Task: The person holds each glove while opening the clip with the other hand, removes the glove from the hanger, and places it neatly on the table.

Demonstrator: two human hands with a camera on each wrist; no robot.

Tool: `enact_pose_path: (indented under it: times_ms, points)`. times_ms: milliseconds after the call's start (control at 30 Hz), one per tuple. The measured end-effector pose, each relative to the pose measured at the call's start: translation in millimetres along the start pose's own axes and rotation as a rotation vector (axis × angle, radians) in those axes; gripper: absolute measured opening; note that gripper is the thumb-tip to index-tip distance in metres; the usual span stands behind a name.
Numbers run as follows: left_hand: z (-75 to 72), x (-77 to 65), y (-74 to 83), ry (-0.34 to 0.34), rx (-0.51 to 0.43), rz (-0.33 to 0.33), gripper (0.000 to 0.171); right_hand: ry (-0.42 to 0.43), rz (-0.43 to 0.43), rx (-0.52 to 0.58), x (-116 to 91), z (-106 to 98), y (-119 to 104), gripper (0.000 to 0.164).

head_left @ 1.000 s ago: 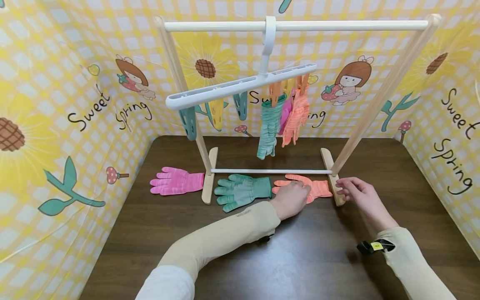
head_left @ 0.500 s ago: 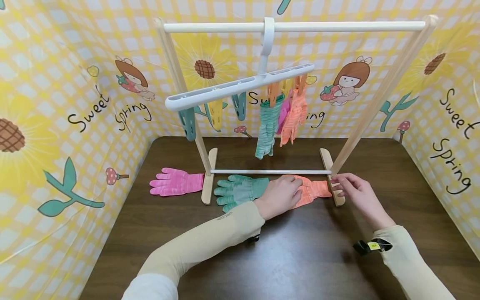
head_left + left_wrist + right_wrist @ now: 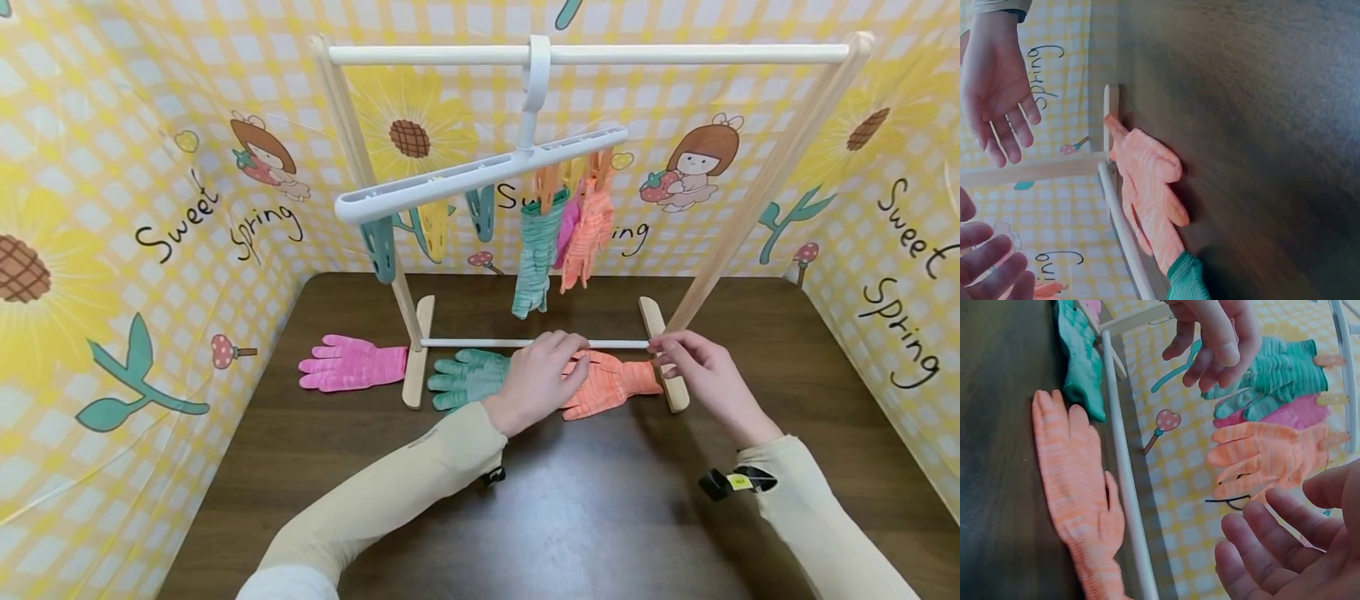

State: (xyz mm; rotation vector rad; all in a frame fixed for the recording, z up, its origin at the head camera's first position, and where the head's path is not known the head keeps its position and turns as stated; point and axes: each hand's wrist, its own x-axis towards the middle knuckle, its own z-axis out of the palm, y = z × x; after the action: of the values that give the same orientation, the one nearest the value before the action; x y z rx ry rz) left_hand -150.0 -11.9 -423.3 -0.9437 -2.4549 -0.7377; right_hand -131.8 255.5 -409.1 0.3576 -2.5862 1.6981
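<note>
An orange knit glove (image 3: 611, 383) lies flat on the table, its cuff by the stand's right foot. My left hand (image 3: 543, 371) is above the glove's finger end, overlapping it and the green glove (image 3: 468, 375) in the head view. Relaxed, slightly bent fingers show on this hand in the right wrist view, with nothing in them. My right hand (image 3: 701, 367) hovers by the right post near the orange cuff; its fingers (image 3: 1266, 537) are loosely spread and hold nothing. A pink glove (image 3: 352, 363) lies at the left, outside the left foot.
A wooden stand with a white top rail (image 3: 675, 54) carries a tilted white hanger (image 3: 480, 171). Under its right half clothespins hold a green glove (image 3: 536, 258), a pink one (image 3: 567, 229) and an orange one (image 3: 588, 233). Under the left half hang bare clothespins (image 3: 378, 250).
My left hand has lifted off the orange glove and moved left and back. My right hand has shifted slightly left and upward. The orange glove's fingers lie a little differently.
</note>
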Motion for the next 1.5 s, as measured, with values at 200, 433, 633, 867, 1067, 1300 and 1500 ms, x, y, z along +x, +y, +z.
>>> enact_pose_path:
  times_ms: [200,433,633,867,1067,1300,1500]
  points:
    - [-8.3,-1.6,-7.0,0.158,-0.069,0.022,0.015,0.01,-0.017,-0.042,5,1,-16,0.032]
    - [-19.9,3.7,-17.0,0.349,-0.139,0.034,0.012,0.025,-0.067,-0.036,14,4,-36,0.028]
    - [-30.5,13.9,-27.4,0.485,-0.233,-0.015,0.02,0.003,-0.099,-0.056,23,4,-56,0.03]
    - [-39.2,30.0,-42.7,0.513,-0.396,-0.208,0.038,-0.017,-0.132,-0.074,36,6,-79,0.031]
    - [-49.1,49.0,-54.0,0.402,-0.609,-0.343,0.048,-0.022,-0.18,-0.073,51,7,-101,0.031]
    - [-57.6,71.3,-59.9,0.294,-0.764,-0.372,0.042,-0.031,-0.204,-0.078,78,7,-127,0.036]
    - [-57.8,78.8,-60.2,0.282,-0.815,-0.374,0.035,-0.03,-0.204,-0.102,102,10,-145,0.04]
